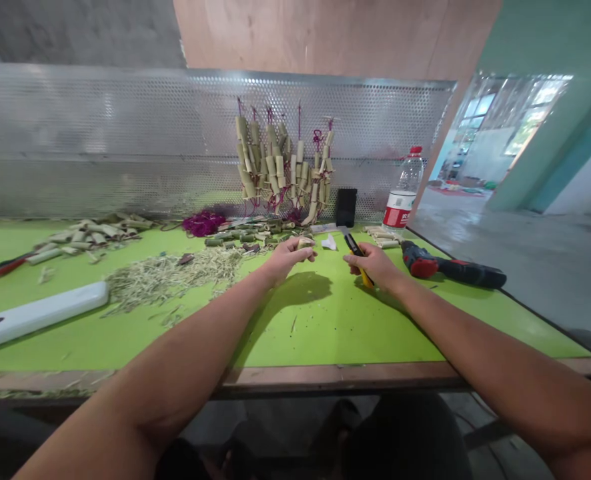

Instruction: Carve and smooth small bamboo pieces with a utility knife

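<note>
A long green table top (pixel 325 327) is seen, and both bare forearms are stretched forward above it. Behind the right hand, a clear plastic bottle with a red label (pixel 400 190) is standing, but its content cannot be told. To the right of this hand lies a red-and-black cordless drill (pixel 445 265). Left of the left hand, pale bamboo shavings (pixel 170 280) are spread. The left hand (pixel 288 260) is closed narrowly around a short pale bamboo piece (pixel 305 244), and a yellow utility knife (pixel 358 257) is gripped in the right hand (pixel 375 265), just beside it.

Bright even light, soft shadows, fisheye bending at the edges
</note>
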The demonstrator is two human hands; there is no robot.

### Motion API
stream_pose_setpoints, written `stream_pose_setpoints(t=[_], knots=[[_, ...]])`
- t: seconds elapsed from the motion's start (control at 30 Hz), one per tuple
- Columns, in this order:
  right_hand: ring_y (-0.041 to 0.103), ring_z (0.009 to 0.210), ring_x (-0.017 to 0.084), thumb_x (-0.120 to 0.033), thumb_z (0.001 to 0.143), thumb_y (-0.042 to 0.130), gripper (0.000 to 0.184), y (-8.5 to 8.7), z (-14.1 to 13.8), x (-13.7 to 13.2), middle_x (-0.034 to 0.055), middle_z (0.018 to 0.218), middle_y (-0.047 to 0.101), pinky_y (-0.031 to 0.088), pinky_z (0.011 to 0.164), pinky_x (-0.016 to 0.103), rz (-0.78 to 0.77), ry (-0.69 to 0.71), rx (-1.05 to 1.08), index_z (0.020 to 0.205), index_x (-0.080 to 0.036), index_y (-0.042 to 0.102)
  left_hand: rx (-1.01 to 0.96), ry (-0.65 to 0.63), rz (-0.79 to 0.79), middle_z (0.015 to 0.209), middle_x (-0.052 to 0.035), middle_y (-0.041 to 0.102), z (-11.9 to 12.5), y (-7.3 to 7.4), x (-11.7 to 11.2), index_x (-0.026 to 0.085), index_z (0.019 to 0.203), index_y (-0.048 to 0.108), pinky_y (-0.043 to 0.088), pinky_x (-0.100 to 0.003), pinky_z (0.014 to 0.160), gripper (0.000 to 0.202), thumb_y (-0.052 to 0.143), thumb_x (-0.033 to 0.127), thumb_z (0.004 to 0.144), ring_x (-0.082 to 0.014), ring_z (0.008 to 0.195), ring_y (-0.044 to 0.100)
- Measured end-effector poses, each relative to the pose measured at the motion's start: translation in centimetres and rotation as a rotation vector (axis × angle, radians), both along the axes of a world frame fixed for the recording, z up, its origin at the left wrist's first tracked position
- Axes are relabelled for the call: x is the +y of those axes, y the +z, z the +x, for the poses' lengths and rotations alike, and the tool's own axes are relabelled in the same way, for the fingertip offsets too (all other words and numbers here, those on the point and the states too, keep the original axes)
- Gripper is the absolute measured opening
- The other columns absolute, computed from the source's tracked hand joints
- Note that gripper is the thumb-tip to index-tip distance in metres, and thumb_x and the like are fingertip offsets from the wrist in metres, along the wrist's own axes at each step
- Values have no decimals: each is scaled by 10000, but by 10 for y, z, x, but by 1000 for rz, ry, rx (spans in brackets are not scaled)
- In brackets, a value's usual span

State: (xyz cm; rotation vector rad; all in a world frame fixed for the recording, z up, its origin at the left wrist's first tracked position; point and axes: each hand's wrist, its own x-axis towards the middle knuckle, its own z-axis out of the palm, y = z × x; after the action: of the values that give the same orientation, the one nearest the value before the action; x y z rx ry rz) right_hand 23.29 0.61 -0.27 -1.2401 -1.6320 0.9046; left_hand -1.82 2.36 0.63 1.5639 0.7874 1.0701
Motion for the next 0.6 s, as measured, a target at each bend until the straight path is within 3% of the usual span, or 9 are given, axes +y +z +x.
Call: stream_pose_setpoints(t=[0.13,0.23,0.4,0.53,0.6], knots=[[620,597,135,-388,709,716,336,5,-6,-5,-18,748,607,508,556,263,-48,-10,36,910,-218,507,102,57,43,813,-38,663,3,2,-3,138,1014,585,493,-355,844,239,624,296,839,-155,804,649],[535,498,104,-404,730,711,353,16,-12,-9,-23,723,597,442,465,231,-30,-13,-28,958,-222,512,90,31,-15,733,5,614,7,1,-4,154,994,540,509,-305,703,231,638,252,810,-119,640,612],[495,505,98,-545,890,499,355,32,-28,-14,-5,704,559,415,479,228,-17,53,-96,904,-193,541,89,69,-2,777,27,538,14,-1,-5,167,1031,543,476,-246,634,297,680,228,774,-78,618,521],[508,545,119,-477,927,445,331,24,-40,-17,-12,623,542,383,528,232,179,58,-303,785,-192,537,-5,5,-134,773,25,501,19,0,-8,172,1148,526,433,-223,609,342,577,139,812,-85,638,492],[527,590,131,-440,933,443,301,16,-42,-18,-3,650,575,365,557,238,303,23,-407,819,-190,567,-44,-30,-181,821,6,523,20,1,-9,160,1126,522,437,-224,628,315,544,110,816,-88,671,504]])
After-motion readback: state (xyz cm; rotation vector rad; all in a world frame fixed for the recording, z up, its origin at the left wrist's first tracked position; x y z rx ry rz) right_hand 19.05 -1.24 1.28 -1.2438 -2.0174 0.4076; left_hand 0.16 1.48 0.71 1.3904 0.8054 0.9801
